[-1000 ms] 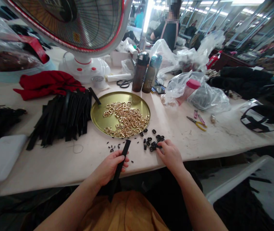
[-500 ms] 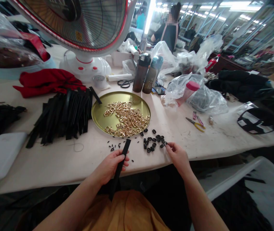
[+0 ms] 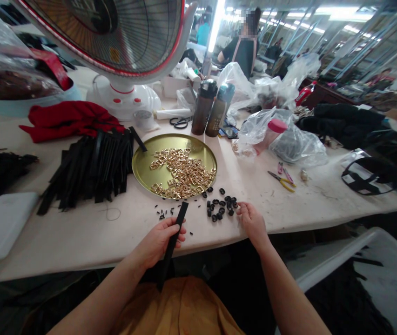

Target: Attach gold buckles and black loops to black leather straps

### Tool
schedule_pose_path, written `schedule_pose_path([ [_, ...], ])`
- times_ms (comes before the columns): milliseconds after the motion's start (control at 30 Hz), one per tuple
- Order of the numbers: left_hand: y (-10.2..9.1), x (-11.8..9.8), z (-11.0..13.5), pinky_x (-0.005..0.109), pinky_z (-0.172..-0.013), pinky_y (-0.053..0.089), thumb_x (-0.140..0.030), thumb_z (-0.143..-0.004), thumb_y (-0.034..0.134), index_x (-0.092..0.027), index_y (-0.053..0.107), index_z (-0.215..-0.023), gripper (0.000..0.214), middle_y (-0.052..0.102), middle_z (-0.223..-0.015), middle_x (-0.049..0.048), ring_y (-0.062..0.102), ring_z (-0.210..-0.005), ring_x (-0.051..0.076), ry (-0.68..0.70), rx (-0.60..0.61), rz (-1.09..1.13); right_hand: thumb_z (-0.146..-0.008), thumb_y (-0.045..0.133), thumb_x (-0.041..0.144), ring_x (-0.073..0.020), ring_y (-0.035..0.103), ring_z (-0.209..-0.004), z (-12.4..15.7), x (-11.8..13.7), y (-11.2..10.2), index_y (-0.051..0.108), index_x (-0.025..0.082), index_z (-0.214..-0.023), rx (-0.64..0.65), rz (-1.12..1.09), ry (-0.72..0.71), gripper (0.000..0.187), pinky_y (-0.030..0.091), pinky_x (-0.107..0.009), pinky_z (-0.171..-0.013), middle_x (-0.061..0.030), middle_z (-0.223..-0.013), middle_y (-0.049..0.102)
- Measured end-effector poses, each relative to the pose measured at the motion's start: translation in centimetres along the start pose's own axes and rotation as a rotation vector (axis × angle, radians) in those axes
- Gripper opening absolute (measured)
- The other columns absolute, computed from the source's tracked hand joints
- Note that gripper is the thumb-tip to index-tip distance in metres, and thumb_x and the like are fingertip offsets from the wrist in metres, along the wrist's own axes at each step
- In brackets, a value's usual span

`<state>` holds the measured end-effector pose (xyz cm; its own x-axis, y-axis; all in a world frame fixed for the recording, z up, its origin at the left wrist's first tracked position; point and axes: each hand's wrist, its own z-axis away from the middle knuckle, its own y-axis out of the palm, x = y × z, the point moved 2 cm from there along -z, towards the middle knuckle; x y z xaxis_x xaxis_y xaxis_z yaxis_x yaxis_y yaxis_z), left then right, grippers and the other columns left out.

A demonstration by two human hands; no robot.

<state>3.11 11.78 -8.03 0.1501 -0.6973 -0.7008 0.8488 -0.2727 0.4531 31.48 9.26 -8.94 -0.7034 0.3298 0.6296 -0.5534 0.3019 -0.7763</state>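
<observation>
My left hand (image 3: 161, 239) is closed around a black strap (image 3: 173, 237) whose upper end rises above the near table edge and whose lower end hangs toward my lap. My right hand (image 3: 250, 221) rests on the table with its fingers curled at the right edge of a scatter of small black loops (image 3: 221, 207); whether it holds one I cannot make out. Just beyond stands a round gold tray (image 3: 144, 165) with several gold buckles (image 3: 182, 172). Tiny black pieces (image 3: 165, 213) lie left of the strap tip.
A heap of black straps (image 3: 90, 167) lies left of the tray, a red cloth (image 3: 67, 118) and a fan (image 3: 121, 42) behind it. Two bottles (image 3: 212, 107), scissors (image 3: 179, 122), plastic bags (image 3: 282, 135) and pliers (image 3: 282, 179) sit further back and right. A person stands far behind.
My right hand drew back from the middle of the black loops to their right edge and curled its fingers. The left hand and strap have stayed put.
</observation>
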Motion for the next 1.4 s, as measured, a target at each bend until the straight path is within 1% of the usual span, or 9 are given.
schedule_pose_path([
  [167, 0.0, 0.0, 0.0, 0.015, -0.050, 0.043, -0.019, -0.077, 0.053, -0.014, 0.053, -0.096, 0.020, 0.055, -0.078, 0.0032, 0.053, -0.059, 0.007, -0.010, 0.004, 0.003, -0.078, 0.044, 0.037, -0.0177, 0.056, -0.066, -0.5, 0.7, 0.0, 0.058, 0.018, -0.089, 0.022, 0.050, -0.050, 0.027, 0.041, -0.030, -0.065, -0.0056, -0.081, 0.064],
  [333, 0.0, -0.2, -0.1, 0.015, -0.050, 0.043, -0.018, -0.077, 0.053, -0.013, 0.054, -0.095, 0.019, 0.054, -0.078, 0.0030, 0.053, -0.059, 0.006, -0.020, 0.018, 0.031, -0.079, 0.042, 0.038, -0.0170, 0.055, -0.064, -0.8, 1.9, 0.5, 0.057, 0.018, -0.091, 0.001, 0.007, -0.074, 0.028, 0.042, -0.029, -0.063, -0.0054, -0.079, 0.063],
  [467, 0.0, -0.3, 0.0, 0.015, -0.050, 0.043, -0.018, -0.078, 0.052, -0.013, 0.054, -0.095, 0.018, 0.054, -0.078, 0.0029, 0.053, -0.059, 0.006, -0.030, 0.028, 0.042, -0.080, 0.042, 0.035, -0.0170, 0.056, -0.068, -2.6, 3.2, 0.2, 0.058, 0.018, -0.092, -0.038, 0.115, -0.139, 0.027, 0.041, -0.029, -0.065, -0.0060, -0.083, 0.062],
  [633, -0.2, -0.2, -0.1, 0.015, -0.050, 0.043, -0.019, -0.078, 0.053, -0.013, 0.055, -0.097, 0.020, 0.054, -0.078, 0.0028, 0.053, -0.060, 0.006, -0.033, 0.035, 0.068, -0.078, 0.046, 0.031, -0.0211, 0.056, -0.075, -5.8, 5.3, 1.5, 0.061, 0.018, -0.082, 0.066, 0.402, -0.208, 0.021, 0.037, -0.031, -0.065, -0.0093, -0.085, 0.061],
  [800, 0.2, -0.3, 0.4, 0.015, -0.050, 0.044, -0.015, -0.075, 0.053, -0.011, 0.056, -0.097, 0.022, 0.058, -0.085, 0.0070, 0.056, -0.064, 0.008, -0.054, 0.005, 0.070, -0.069, 0.054, 0.024, -0.0194, 0.054, -0.071, -6.5, 6.1, 1.8, 0.056, 0.018, -0.070, 0.112, 0.392, -0.234, 0.007, 0.036, -0.029, -0.062, -0.0060, -0.075, 0.059],
  [900, 0.9, -0.7, 1.3, 0.016, -0.053, 0.046, -0.011, -0.072, 0.054, -0.011, 0.057, -0.095, 0.024, 0.059, -0.094, 0.0094, 0.057, -0.071, 0.010, -0.081, 0.055, 0.109, -0.070, 0.056, 0.031, -0.0154, 0.051, -0.062, -4.3, 6.6, 1.2, 0.052, 0.018, -0.070, 0.130, 0.155, -0.192, 0.013, 0.036, -0.026, -0.056, -0.0012, -0.066, 0.056],
  [1067, 1.9, -1.5, 3.0, 0.018, -0.057, 0.049, -0.009, -0.071, 0.053, -0.010, 0.058, -0.096, 0.027, 0.058, -0.103, 0.0114, 0.058, -0.078, 0.013, -0.146, 0.138, 0.148, -0.067, 0.062, 0.044, -0.0110, 0.048, -0.055, 2.2, 7.9, 1.3, 0.051, 0.018, -0.066, 0.397, -0.587, 0.048, 0.028, 0.039, -0.025, -0.056, 0.0027, -0.057, 0.053],
  [1267, 2.8, -0.7, 3.8, 0.016, -0.056, 0.047, -0.013, -0.070, 0.052, -0.013, 0.058, -0.098, 0.028, 0.058, -0.101, 0.0085, 0.058, -0.076, 0.011, -0.199, 0.248, 0.096, -0.063, 0.069, 0.037, -0.0079, 0.053, -0.058, 6.9, 8.0, 2.8, 0.055, 0.020, -0.074, 0.408, -0.992, 0.382, 0.025, 0.044, -0.022, -0.060, 0.0027, -0.070, 0.060],
  [1400, 2.9, 0.2, 3.5, 0.015, -0.043, 0.035, -0.023, -0.076, 0.048, -0.015, 0.055, -0.094, 0.022, 0.059, -0.077, 0.0025, 0.048, -0.050, 0.006, -0.060, 0.216, -0.194, -0.061, 0.072, 0.033, -0.0070, 0.055, -0.060, 8.0, 8.1, 3.6, 0.059, 0.023, -0.091, 0.421, -1.156, 0.505, 0.034, 0.047, -0.021, -0.059, 0.0028, -0.076, 0.061],
])
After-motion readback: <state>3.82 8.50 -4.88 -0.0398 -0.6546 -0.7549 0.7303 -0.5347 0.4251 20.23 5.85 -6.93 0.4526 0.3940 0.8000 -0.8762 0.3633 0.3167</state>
